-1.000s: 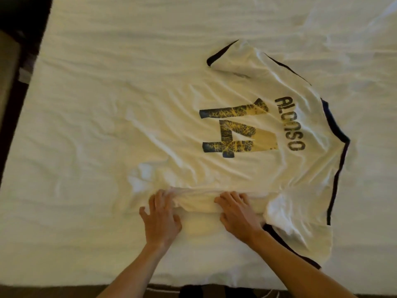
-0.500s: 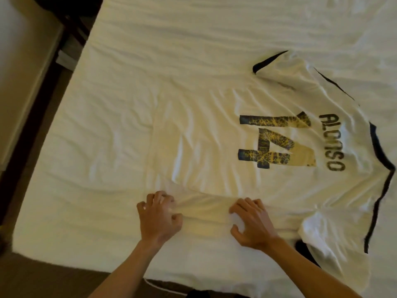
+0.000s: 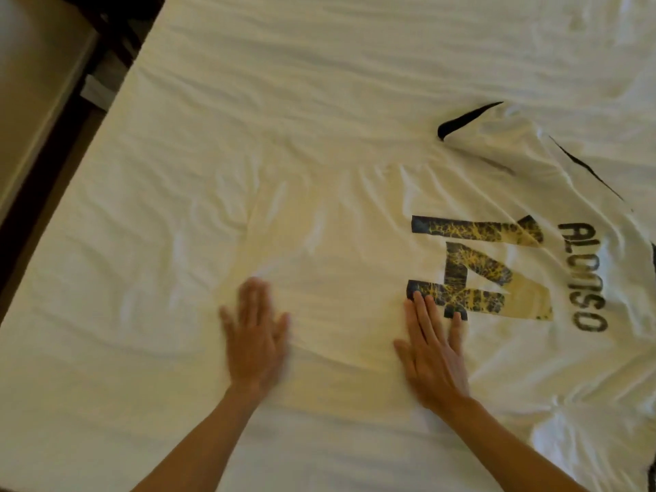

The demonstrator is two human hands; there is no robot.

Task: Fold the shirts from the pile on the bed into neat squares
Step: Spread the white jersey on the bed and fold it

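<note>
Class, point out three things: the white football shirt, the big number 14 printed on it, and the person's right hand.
White football shirt [image 3: 355,214], head view: bare wrinkled back panel.
Dark cracked number 14 [image 3: 458,264], head view: the 4's stem.
Right hand [image 3: 431,353], head view: back of hand.

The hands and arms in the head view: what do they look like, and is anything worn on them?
Both forearms are bare up to the bottom edge of the picture; no sleeve shows. The left hand is blurred, so small details cannot be told, but no glove shows. The right hand is sharper: no glove, ring or watch is visible on it or its wrist.
</note>
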